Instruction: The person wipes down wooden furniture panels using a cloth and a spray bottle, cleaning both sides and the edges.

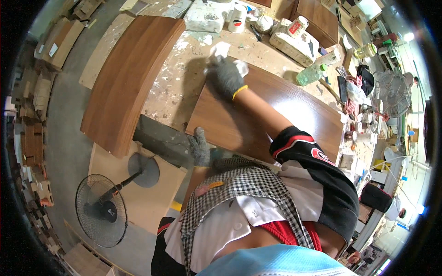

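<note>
A glossy brown wooden panel (271,108) lies flat on the worktable in front of me. My right hand (225,79), in a dark grey glove with a yellow cuff, presses a white cloth (221,49) at the panel's far left corner. Bits of the cloth stick out on both sides of the fingers, which are slightly blurred. At the near left corner of the panel is my left hand (200,148), also in a grey glove. Its fingers are stretched out against the panel's edge, with the thumb apart.
Left of the panel, a curved brown wooden board (133,78) overhangs the paint-spattered table (168,92). Cups, a green bottle (311,74) and a stained block (294,43) stand along the far side. Below left is a black standing fan (102,209); another fan (391,94) is far right.
</note>
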`<action>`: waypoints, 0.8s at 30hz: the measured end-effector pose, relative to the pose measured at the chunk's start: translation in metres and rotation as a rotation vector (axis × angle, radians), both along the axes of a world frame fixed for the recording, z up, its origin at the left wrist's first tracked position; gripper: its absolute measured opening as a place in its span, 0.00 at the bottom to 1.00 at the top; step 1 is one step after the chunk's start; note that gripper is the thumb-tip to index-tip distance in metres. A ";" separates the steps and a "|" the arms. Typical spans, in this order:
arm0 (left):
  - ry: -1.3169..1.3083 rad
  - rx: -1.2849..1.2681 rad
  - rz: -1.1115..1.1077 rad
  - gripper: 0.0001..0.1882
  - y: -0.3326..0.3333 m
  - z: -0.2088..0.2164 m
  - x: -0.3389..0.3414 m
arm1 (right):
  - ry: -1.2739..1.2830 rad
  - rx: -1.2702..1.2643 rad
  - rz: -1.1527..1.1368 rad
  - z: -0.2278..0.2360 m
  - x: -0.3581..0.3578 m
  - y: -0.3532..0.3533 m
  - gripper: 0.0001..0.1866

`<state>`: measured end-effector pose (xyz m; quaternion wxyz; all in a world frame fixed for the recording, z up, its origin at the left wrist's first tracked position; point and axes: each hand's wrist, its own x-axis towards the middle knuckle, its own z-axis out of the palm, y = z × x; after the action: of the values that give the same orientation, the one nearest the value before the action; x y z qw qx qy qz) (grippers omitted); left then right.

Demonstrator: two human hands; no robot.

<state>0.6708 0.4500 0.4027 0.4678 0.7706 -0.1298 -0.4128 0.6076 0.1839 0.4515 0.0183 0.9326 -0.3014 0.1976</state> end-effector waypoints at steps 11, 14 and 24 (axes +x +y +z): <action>-0.174 -0.096 -0.093 0.40 -0.009 0.023 -0.009 | 0.376 0.427 -0.401 -0.037 -0.032 -0.187 0.17; -0.222 -0.193 0.085 0.40 0.010 -0.049 -0.013 | -0.034 0.411 0.033 0.008 0.005 -0.133 0.24; -0.178 -0.254 -0.247 0.33 0.008 0.002 -0.026 | -0.046 0.542 0.407 -0.025 0.044 0.073 0.22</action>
<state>0.6451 0.4581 0.4047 0.4938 0.7172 -0.3151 -0.3775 0.6513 0.2569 0.4265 -0.2767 0.9399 -0.1511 0.1309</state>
